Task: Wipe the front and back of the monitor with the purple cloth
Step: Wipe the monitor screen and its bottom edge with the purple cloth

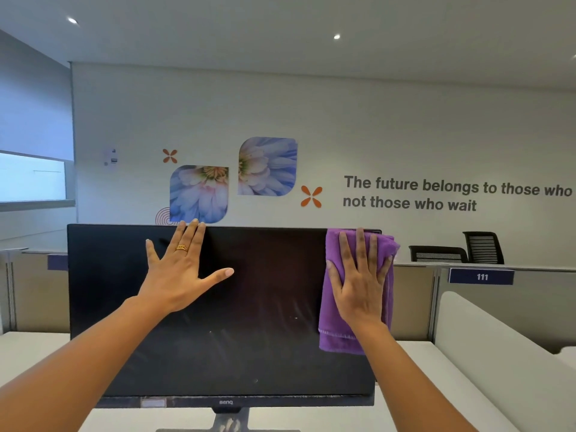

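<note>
Purple cloth (352,338) under your flat right hand (361,291), fingers apart, hides monitor (265,322) top-right corner. Your left hand (180,275) splayed on it; stand (230,423) cut off below.

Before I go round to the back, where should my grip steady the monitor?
Likely along the top edge of the monitor, coming from above: it is thin, straight and bare between the left hand and the purple cloth.

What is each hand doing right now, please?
Left hand: open, fingers spread flat on the monitor.
Right hand: open, pressing the purple cloth against the monitor.
</note>
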{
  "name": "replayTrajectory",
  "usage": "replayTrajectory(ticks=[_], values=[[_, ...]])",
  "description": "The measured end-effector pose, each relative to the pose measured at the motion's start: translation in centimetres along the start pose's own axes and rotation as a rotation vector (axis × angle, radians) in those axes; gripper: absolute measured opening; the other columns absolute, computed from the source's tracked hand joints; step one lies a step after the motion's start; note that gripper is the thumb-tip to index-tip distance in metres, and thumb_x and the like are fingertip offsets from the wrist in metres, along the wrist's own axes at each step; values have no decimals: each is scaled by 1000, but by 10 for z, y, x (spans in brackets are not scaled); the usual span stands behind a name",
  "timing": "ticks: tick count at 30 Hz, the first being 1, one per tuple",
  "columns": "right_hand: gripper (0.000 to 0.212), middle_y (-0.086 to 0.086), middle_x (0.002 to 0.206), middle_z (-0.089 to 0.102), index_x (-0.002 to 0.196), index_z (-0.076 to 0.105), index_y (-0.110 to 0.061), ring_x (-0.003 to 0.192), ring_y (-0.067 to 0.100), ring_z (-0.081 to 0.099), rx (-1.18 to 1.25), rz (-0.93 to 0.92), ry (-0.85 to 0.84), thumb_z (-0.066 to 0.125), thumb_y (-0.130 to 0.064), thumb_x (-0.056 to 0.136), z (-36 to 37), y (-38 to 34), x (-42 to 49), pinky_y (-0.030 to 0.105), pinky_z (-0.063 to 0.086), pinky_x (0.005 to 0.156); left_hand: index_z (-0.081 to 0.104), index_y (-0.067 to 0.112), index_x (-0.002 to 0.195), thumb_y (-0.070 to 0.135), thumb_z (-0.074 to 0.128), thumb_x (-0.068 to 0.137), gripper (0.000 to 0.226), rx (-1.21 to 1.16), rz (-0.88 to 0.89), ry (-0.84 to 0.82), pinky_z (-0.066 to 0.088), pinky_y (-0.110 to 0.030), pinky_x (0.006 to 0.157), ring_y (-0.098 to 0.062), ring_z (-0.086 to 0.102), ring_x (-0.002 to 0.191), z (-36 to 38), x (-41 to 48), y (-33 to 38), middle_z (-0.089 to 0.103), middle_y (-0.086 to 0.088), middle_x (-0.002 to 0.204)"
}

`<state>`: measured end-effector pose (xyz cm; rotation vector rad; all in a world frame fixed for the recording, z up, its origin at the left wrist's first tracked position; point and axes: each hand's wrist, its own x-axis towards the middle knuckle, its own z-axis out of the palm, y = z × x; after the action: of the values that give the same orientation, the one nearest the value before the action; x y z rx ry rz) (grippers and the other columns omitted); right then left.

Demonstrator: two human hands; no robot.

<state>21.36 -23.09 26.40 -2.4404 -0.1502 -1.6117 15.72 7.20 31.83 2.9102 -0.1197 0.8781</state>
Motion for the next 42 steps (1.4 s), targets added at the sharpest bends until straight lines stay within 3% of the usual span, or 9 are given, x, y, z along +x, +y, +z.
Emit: replayTrajectory(ticks=[2,8,14,18,24,30,33,37,42], values=[[58,3,156,5,148,-3,-31,144,25,-5,0,19,8,11,-52,95,-1,-3,7,50,-8,112,-26,25,135,95,-17,38,119,-13,8,-3,-13,-57,110,-2,-31,132,-1,0,0,-32,13,141],[60,-4,156,-10,148,-5,-31,144,23,-6,25,72,22,13,-54,95,10,7,-24,46,-8,114,-26,26,135,95,-16,39,118,-19,20,5,-13,-58,109,-3,-32,132,1,2,1,-33,14,140],[64,5,156,5,149,1,-25,143,28,-1,68,274,10,18,-53,94,22,-28,-46,57,6,112,-26,23,137,94,-17,41,120,-4,9,19,-12,-59,109,-6,-31,135,5,3,0,-34,12,141],[63,5,156,4,149,4,-25,143,30,2,12,131,-38,19,-53,94,28,-67,-49,56,1,112,-29,25,134,92,-20,41,115,2,12,25,-12,-58,109,-6,-31,135,7,4,-2,-35,12,141],[63,3,157,3,148,13,-26,143,29,8,-86,-317,-143,33,-44,91,38,-104,-60,55,8,110,-30,25,134,92,-20,42,115,18,20,38,-15,-57,107,-7,-31,135,11,6,-5,-35,11,143],[63,3,156,8,149,9,-26,143,26,8,-160,-408,-171,29,-43,92,27,-57,-66,53,13,110,-29,25,134,89,-8,49,109,12,26,46,-14,-58,108,-7,-30,136,10,6,-4,-31,9,148],[57,3,156,8,149,9,-24,143,27,8,-185,-366,-174,21,-42,96,14,-24,-63,53,14,110,-25,23,139,88,-4,51,111,-3,32,63,-14,-58,108,-8,-28,137,10,5,-3,-26,7,152],[58,3,157,6,149,4,-26,144,27,4,-133,-112,-152,17,-45,97,-1,10,-49,48,4,114,-21,20,143,91,-2,54,115,10,32,56,-12,-59,108,-8,-29,136,10,5,-3,-25,5,153],[57,4,155,8,147,-6,-32,144,21,-7,-31,111,-112,8,-52,96,1,-8,-36,49,2,115,-17,18,145,82,21,72,104,8,27,47,-10,-61,108,-11,-26,139,7,3,-3,-24,4,154]])
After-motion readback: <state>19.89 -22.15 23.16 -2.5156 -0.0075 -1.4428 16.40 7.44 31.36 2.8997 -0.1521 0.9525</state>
